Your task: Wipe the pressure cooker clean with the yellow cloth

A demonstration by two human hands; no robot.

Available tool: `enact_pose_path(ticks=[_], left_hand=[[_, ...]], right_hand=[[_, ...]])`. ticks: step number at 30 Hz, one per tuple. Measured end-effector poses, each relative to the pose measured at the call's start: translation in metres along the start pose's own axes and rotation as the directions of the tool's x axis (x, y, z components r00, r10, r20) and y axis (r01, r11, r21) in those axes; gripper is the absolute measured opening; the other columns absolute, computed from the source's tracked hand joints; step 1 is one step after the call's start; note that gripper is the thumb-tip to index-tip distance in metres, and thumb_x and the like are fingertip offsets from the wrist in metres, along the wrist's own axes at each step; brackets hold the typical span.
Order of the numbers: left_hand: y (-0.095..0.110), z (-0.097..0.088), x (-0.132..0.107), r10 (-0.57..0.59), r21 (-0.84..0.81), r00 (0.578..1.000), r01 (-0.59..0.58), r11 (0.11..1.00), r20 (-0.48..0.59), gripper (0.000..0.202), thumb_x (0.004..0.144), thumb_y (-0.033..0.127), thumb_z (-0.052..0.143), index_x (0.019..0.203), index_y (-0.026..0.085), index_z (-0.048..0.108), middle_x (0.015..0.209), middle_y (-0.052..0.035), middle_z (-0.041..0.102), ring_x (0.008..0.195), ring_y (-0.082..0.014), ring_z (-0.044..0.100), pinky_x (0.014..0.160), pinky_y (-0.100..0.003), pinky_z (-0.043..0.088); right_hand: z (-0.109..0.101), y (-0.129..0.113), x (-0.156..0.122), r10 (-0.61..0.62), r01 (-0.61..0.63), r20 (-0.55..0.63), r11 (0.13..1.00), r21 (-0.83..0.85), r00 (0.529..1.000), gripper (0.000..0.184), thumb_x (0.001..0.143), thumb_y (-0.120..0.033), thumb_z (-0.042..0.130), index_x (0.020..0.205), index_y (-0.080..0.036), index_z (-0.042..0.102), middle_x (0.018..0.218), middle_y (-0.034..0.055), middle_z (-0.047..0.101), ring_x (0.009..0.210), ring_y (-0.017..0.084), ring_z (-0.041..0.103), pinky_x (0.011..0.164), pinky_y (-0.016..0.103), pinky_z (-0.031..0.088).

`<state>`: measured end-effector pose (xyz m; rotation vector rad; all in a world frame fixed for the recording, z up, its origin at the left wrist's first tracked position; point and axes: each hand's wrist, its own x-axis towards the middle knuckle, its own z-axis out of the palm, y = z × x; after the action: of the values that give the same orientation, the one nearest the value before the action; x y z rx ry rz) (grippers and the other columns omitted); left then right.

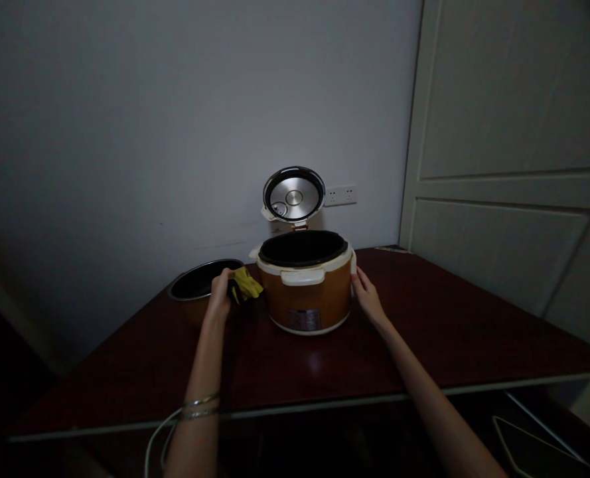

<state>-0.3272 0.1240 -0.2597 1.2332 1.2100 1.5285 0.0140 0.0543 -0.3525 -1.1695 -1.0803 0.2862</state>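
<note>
- Dim grey wall (175, 119) backed a dark-red surface (319, 372).
- Orange-brown cooker (279, 299), white-rimmed, lid (295, 196) raised, stood there.
- Left grip (221, 290) clutched a yellow cloth (247, 284); right grip (369, 297) touched the cooker's side, whether closed I couldn't tell.

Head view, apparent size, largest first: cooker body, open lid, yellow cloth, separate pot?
1. Cooker body
2. Separate pot, partly hidden by the left hand
3. Open lid
4. Yellow cloth, bunched in that hand

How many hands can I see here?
2: the left hand holds a yellow cloth near the pot; the right hand is against the right side of the cooker.
</note>
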Motion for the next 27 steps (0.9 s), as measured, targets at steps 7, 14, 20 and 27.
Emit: enact_pose_path(ticks=[7,14,20,27], left_hand=[[0.003,0.0,-0.015,0.178,-0.131,0.915,-0.239,0.962,-0.361,0.022,0.065,0.027,0.053,0.082,0.015,0.06,0.089,-0.007,0.069,0.083,-0.0212,0.066,0.069,-0.031,0.054],[-0.006,0.03,-0.04,0.413,-0.056,0.894,-0.428,0.902,-0.176,0.025,0.072,0.031,0.056,0.094,0.02,0.06,0.109,-0.0061,0.065,0.103,-0.0208,0.061,0.091,-0.031,0.047],[-0.026,0.048,-0.064,0.36,-0.284,0.927,-0.318,0.904,0.107,0.048,0.087,0.045,0.045,0.134,0.034,0.042,0.148,0.0024,0.038,0.138,-0.0175,0.032,0.109,-0.031,0.029],[-0.071,0.056,-0.069,-0.032,-0.269,0.98,0.085,0.96,0.194,0.067,0.087,0.06,0.037,0.146,0.029,0.026,0.156,-0.0001,0.02,0.142,-0.0176,0.019,0.112,-0.03,0.026]], right_hand=[[-0.001,-0.001,-0.003,-0.001,0.001,0.0,1.0,0.006,1.0,0.065,0.083,-0.064,0.047,0.135,-0.024,0.05,0.139,0.006,0.049,0.131,0.026,0.042,0.111,0.044,0.029],[-0.001,-0.001,-0.003,0.001,-0.001,-0.001,1.0,-0.009,1.0,0.066,0.084,-0.063,0.046,0.135,-0.023,0.049,0.14,0.0065,0.048,0.132,0.025,0.041,0.112,0.043,0.027],[-0.001,-0.001,-0.004,0.003,-0.003,-0.006,1.0,-0.025,1.0,0.065,0.084,-0.063,0.045,0.136,-0.024,0.049,0.141,0.006,0.047,0.132,0.025,0.04,0.112,0.044,0.027],[0.0,0.001,-0.004,-0.002,0.002,-0.008,1.0,-0.027,1.0,0.067,0.084,-0.064,0.044,0.137,-0.023,0.048,0.141,0.0059,0.046,0.132,0.025,0.04,0.112,0.043,0.027]])
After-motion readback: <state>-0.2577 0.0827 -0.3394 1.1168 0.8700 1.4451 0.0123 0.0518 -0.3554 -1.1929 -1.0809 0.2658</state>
